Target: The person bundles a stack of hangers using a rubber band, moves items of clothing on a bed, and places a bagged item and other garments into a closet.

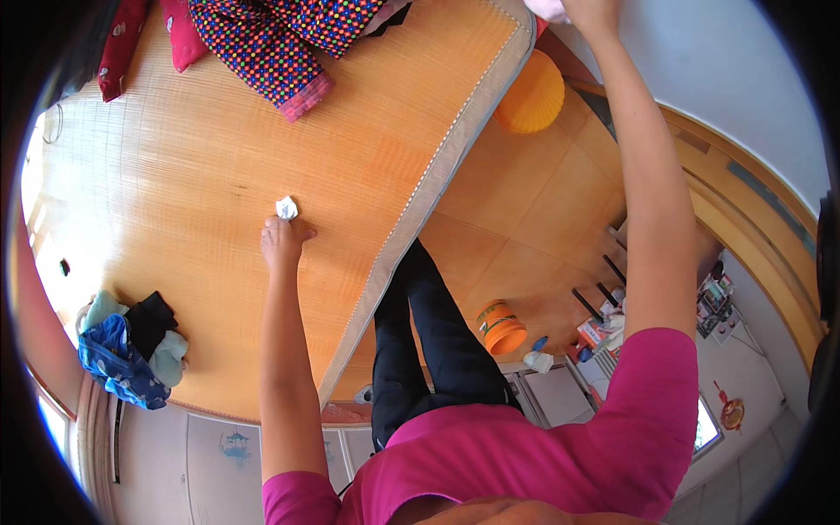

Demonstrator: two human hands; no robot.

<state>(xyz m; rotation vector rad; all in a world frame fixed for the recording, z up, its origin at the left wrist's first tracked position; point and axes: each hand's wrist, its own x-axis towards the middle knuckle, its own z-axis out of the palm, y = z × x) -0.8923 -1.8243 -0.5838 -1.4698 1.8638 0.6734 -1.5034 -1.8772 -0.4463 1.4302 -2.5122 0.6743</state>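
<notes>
My left hand (284, 238) is on the woven mat (201, 254) covering the bed, its fingers bent over a small crumpled white tissue (286, 207) that sticks out past them. The thumb points away to the right. At the top edge, my right arm stretches far forward; only part of my right hand (595, 12) is in the picture. Its fingers are around a pale pinkish-white piece of cloth (549, 9), which the frame cuts off. Beyond the left hand lie dotted multicolour trousers (262, 52) with pink cuffs.
Red cloth (179, 35) lies at the far left. A heap of blue and dark clothes (127, 354) is at the mat's left edge. On the floor at right stand a yellow stool (532, 92) and an orange bucket (501, 328). A white wall (709, 52) rises at far right.
</notes>
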